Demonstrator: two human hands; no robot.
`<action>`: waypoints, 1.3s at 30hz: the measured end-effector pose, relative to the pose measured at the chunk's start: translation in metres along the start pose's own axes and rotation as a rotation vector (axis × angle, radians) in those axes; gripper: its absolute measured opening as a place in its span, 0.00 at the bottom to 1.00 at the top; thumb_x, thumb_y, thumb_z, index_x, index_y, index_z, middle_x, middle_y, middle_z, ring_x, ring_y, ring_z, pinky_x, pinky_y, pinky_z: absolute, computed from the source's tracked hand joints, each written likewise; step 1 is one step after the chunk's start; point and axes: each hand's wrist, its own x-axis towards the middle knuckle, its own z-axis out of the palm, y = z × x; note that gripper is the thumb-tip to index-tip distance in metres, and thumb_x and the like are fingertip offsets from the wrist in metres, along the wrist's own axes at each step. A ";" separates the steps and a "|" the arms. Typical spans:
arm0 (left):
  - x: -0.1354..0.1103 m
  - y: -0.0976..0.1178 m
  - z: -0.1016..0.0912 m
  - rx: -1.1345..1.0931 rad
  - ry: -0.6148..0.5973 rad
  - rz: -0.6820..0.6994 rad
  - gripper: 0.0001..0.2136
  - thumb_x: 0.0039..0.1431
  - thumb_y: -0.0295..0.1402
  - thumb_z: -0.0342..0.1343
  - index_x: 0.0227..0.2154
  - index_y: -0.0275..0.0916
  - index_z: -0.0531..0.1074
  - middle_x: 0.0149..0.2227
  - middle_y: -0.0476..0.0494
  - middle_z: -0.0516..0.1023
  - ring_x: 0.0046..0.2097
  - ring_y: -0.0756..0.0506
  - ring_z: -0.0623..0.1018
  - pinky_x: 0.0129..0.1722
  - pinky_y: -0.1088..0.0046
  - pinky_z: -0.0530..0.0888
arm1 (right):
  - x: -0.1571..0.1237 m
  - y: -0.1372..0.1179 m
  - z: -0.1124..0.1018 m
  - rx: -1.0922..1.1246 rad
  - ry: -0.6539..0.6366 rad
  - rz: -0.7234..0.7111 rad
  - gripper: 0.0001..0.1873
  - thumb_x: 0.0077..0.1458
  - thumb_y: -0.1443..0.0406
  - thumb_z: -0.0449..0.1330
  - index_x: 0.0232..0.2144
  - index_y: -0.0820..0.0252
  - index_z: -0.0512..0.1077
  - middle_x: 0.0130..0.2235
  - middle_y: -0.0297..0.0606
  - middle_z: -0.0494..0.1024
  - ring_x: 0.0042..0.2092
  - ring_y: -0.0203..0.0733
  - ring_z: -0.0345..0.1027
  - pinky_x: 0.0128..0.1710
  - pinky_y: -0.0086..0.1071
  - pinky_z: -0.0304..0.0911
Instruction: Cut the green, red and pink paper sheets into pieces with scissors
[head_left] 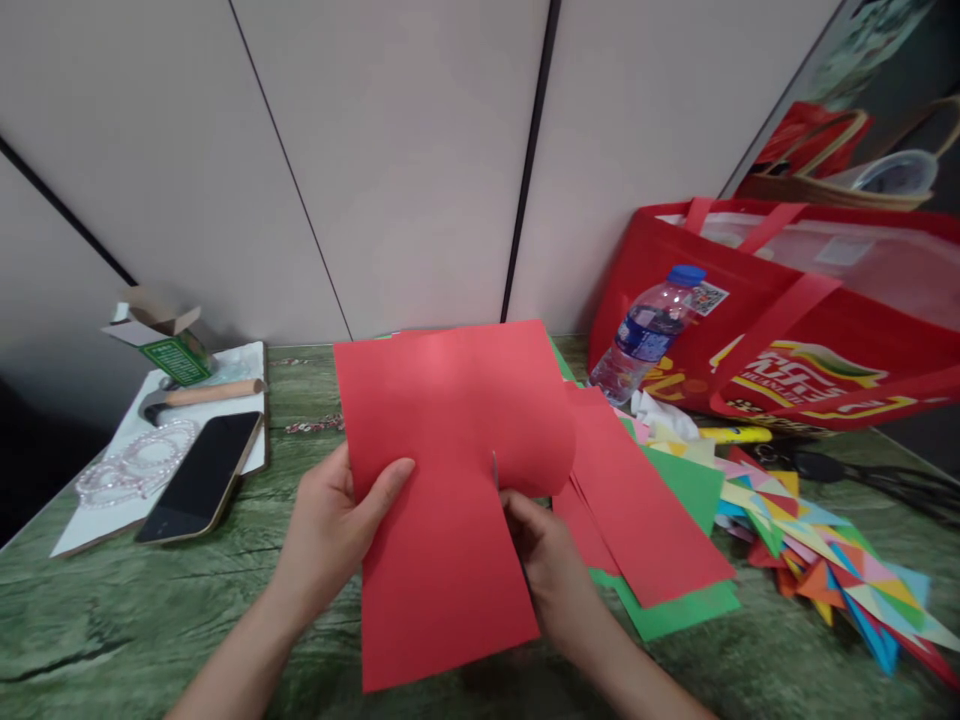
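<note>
My left hand (337, 520) grips a large sheet of red paper (442, 560) by its left edge, thumb on top and fingers behind. A slit runs up the sheet from its lower edge, and the right part curls away. At the slit's upper end a thin grey blade of the scissors (495, 470) pokes out. My right hand (551, 560) is closed at the slit, partly behind the paper; the scissors' handles are hidden. Right of the sheet lie red paper strips (637, 500) on green paper (686, 485).
At left, a white board (75, 530) carries a phone (201, 475), beaded strings (139, 465), a wooden-handled tool (214, 392) and a green box (176, 355). At right are a water bottle (649, 330), a red bag (795, 310), a yellow marker (739, 435) and folded coloured paper pieces (832, 560).
</note>
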 end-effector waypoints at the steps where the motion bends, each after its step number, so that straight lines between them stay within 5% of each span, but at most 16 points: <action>1: 0.000 0.000 0.000 0.003 0.003 0.002 0.12 0.50 0.41 0.55 0.32 0.39 0.69 0.33 0.46 0.78 0.33 0.44 0.77 0.24 0.75 0.73 | 0.000 0.000 0.000 -0.003 0.007 -0.007 0.10 0.34 0.72 0.65 0.24 0.56 0.72 0.23 0.28 0.77 0.27 0.36 0.68 0.24 0.26 0.60; 23: 0.000 0.003 0.001 -0.072 -0.015 -0.046 0.12 0.49 0.41 0.56 0.33 0.38 0.70 0.35 0.43 0.80 0.33 0.42 0.78 0.23 0.73 0.74 | 0.001 -0.004 0.001 -0.107 0.060 0.003 0.07 0.33 0.66 0.67 0.20 0.58 0.73 0.20 0.29 0.75 0.23 0.36 0.66 0.23 0.28 0.60; 30: -0.003 0.001 0.003 -0.091 -0.093 -0.033 0.11 0.49 0.40 0.56 0.33 0.39 0.70 0.36 0.44 0.80 0.35 0.42 0.78 0.24 0.73 0.74 | 0.001 -0.008 -0.002 -0.053 0.006 -0.055 0.12 0.36 0.70 0.66 0.27 0.57 0.70 0.30 0.34 0.78 0.33 0.41 0.71 0.33 0.31 0.65; 39: -0.002 0.001 0.005 -0.102 -0.099 -0.045 0.11 0.49 0.40 0.56 0.32 0.39 0.70 0.35 0.43 0.80 0.32 0.43 0.78 0.23 0.74 0.74 | 0.001 -0.013 0.000 -0.074 0.005 -0.041 0.11 0.37 0.66 0.66 0.25 0.56 0.67 0.31 0.35 0.77 0.34 0.43 0.71 0.34 0.34 0.66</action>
